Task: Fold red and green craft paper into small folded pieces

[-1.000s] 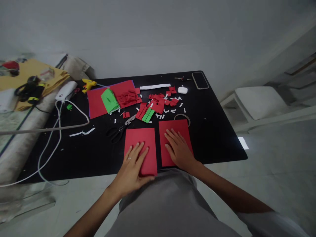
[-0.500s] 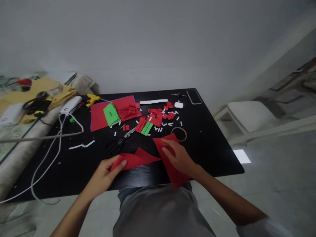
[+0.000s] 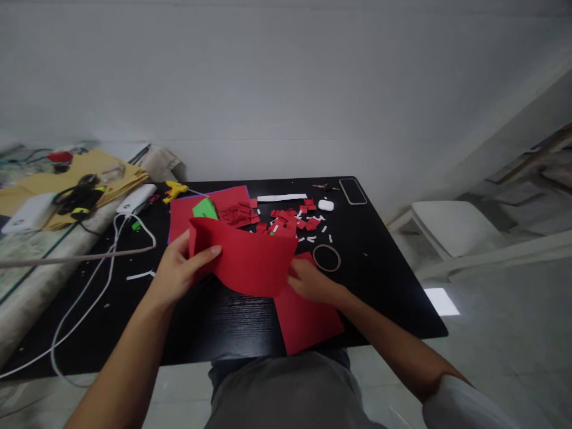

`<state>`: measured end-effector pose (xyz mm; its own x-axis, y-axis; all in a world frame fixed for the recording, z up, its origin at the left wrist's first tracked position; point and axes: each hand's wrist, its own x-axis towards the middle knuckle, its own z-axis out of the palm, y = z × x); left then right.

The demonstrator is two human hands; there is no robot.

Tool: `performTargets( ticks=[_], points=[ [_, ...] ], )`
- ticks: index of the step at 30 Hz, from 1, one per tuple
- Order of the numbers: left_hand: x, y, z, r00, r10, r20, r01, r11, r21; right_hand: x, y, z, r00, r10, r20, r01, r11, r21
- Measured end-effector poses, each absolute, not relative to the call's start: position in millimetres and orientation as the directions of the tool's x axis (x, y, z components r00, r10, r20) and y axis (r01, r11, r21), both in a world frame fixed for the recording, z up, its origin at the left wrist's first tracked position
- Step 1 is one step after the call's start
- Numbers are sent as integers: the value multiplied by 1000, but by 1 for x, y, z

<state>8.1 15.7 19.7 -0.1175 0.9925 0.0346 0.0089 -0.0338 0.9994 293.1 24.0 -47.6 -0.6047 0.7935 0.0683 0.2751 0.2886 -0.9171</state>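
Raised sheet [image 3: 250, 256]: red, held above the table [image 3: 241, 333] in front of the body, bowed along its length; long axis running left to right, from one hand to the other.
Left hand [image 3: 176, 271]: at the raised sheet's left end; pinching the paper with thumb on the near face and other fingers behind, that end curled up.
Right hand [image 3: 315, 281]: at the raised sheet's right edge, fingers curled inward, tips partly hidden; cannot tell whether pinching that edge or merely beside it.
Lower sheet [image 3: 308, 325]: red, flat on the table, partly beneath the right hand; long axis pointing away from the body, slightly aslant; nearer the right hand, well apart from the left.
Ring [image 3: 339, 260]: just beyond the right hand.
Red scraps [image 3: 286, 223]: beyond the raised sheet, touched by neither hand.
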Motion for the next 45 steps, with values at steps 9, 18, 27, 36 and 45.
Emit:
performTargets(
  ticks=[9, 18, 27, 36, 45],
  points=[
    [49, 86, 58, -74, 974, 214, 133, -203, 970, 308, 83, 51, -325, 941, 88, -253, 3, -967],
    [59, 97, 56, -133, 966, 222, 93, -211, 973, 295, 102, 47, -46, 984, 170, -106, 164, -981],
    [55, 83, 63, -24, 983, 183, -66, -184, 981, 314, 103, 45, 45, 968, 249, -41, 251, -967],
    [41, 91, 62, 20, 967, 253, -36, -253, 967, 336, 101, 58, -81, 978, 192, -170, 177, -969],
    [47, 82, 65, 182, 939, 293, 47, -306, 951, 325, 86, 67, -616, 786, -49, -183, -203, -962]
  ],
)
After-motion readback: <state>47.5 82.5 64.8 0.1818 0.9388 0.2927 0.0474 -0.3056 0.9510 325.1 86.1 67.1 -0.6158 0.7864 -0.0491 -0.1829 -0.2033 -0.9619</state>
